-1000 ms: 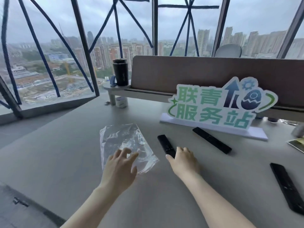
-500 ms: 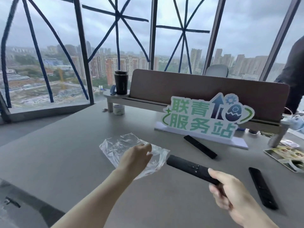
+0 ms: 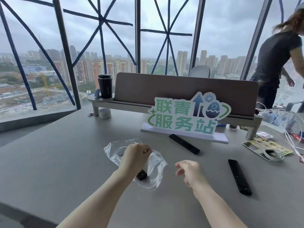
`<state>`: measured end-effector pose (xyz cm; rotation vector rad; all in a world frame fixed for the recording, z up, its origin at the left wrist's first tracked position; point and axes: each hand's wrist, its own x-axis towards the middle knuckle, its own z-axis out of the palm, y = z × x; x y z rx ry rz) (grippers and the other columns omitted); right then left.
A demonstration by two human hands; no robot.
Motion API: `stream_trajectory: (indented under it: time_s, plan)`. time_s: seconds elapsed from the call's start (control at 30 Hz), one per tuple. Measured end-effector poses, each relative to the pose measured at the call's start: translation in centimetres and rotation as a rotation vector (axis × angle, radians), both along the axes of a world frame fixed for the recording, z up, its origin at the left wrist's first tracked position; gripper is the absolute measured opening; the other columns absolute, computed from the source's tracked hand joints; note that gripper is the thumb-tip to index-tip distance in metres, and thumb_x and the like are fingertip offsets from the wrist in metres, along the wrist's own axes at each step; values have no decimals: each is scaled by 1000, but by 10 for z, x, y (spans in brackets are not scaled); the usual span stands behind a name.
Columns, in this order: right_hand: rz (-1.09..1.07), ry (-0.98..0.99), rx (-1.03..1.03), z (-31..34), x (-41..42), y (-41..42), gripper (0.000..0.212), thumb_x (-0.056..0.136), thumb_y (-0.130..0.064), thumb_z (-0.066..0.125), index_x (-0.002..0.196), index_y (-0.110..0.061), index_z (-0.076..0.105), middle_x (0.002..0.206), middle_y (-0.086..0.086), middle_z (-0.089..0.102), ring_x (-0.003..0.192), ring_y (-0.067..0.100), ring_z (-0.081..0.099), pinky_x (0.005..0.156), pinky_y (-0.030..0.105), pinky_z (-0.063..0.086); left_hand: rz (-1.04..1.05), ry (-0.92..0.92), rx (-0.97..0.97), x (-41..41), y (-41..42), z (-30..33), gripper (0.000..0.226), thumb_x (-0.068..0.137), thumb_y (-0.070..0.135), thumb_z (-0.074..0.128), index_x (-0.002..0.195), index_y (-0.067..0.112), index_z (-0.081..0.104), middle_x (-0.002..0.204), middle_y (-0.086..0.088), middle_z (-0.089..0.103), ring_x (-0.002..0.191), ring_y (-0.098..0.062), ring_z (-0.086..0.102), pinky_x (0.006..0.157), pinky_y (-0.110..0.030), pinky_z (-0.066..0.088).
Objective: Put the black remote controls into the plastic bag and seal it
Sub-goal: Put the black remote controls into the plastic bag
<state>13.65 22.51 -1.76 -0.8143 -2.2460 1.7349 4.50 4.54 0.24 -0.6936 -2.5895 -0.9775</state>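
A clear plastic bag (image 3: 156, 168) lies crumpled on the grey table, and my left hand (image 3: 134, 157) grips its upper part. The end of one black remote (image 3: 141, 175) shows just below that hand, inside or against the bag; the rest of it is hidden. My right hand (image 3: 189, 173) hovers to the right of the bag, fingers loosely apart, holding nothing. A second black remote (image 3: 184, 143) lies in front of the sign. A third black remote (image 3: 239, 176) lies further right on the table.
A green and white sign (image 3: 185, 117) stands behind the remotes, before a wooden desk shelf (image 3: 181, 89) with a black cup (image 3: 104, 86). White cables (image 3: 283, 122) and a printed card (image 3: 266, 147) sit at the right. A person (image 3: 276, 63) stands at far right.
My right hand carried the first remote left to the bag and let it go. My left hand closed on the bag's upper part. The view shifted, showing a person at right.
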Motion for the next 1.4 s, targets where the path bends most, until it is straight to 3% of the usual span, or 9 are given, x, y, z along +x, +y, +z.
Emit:
stream_trajectory:
  time_s: [0.1, 0.27, 0.47, 0.57, 0.73, 0.83, 0.93, 1.2, 1.4]
  plan:
    - [-137, -55, 324, -7, -25, 44, 30, 93, -23, 45, 113, -21, 67, 106, 2, 71, 88, 25, 64, 75, 33, 51, -19, -8, 29, 2, 8, -2, 17, 83, 26, 60, 71, 18, 70, 59, 3, 64, 59, -14, 55, 59, -29, 45]
    - [-14, -253, 643, -20, -78, 78, 54, 99, -39, 38, 147, -14, 36, 147, 9, 46, 129, 31, 48, 100, 40, 42, 7, 6, 48, 5, 20, -4, 13, 82, 29, 62, 77, 22, 72, 64, 2, 67, 63, -15, 57, 57, -25, 40]
    - [-80, -385, 812, -31, -106, 85, 33, 92, -35, 58, 114, -11, 58, 119, 10, 55, 99, 32, 62, 75, 38, 50, 39, -60, 64, -3, 18, -6, 12, 81, 30, 62, 76, 25, 72, 53, 9, 54, 54, -8, 50, 52, -11, 34]
    - [-28, -458, 612, -29, -102, 92, 36, 73, -30, 69, 101, -13, 56, 83, 4, 59, 75, 27, 62, 55, 27, 43, 44, -84, 56, -4, 19, -5, 13, 81, 29, 61, 76, 25, 72, 53, 10, 54, 55, -8, 50, 52, -14, 34]
    - [103, -222, -17, 0, -34, 96, 26, 94, -32, 53, 85, -8, 55, 49, 4, 56, 31, 13, 31, 38, 17, 24, 38, -131, 115, 3, 20, -3, 13, 82, 26, 62, 73, 22, 71, 50, 13, 53, 53, -6, 51, 53, -20, 39]
    - [163, -114, -303, 28, 38, 88, 32, 95, -35, 50, 78, -8, 56, 48, 2, 47, 31, 9, 21, 35, 18, 13, 36, -156, 169, 11, 26, -2, 13, 80, 25, 62, 74, 20, 72, 54, 13, 57, 59, -12, 56, 57, -25, 43]
    - [215, -138, -398, 32, 91, 71, 33, 91, -35, 53, 78, -6, 58, 48, 2, 42, 35, 10, 18, 41, 23, 7, 37, -161, 219, 18, 34, 1, 14, 80, 25, 61, 72, 20, 72, 55, 11, 59, 58, -10, 56, 54, -15, 39]
    - [299, -112, -447, 0, 53, -17, 38, 99, -40, 45, 82, -10, 62, 51, 4, 55, 31, 11, 26, 35, 17, 16, 29, -138, 225, 35, 34, 12, 15, 81, 26, 63, 70, 19, 71, 57, 9, 61, 57, -9, 55, 51, -9, 38]
    - [-21, -34, 75, -12, 49, 27, 37, 94, -29, 52, 64, -13, 64, 44, 1, 51, 39, 16, 45, 46, 25, 36, 42, -114, 204, 35, 28, 12, 12, 80, 26, 64, 72, 20, 71, 60, 10, 61, 63, -11, 55, 55, -14, 37]
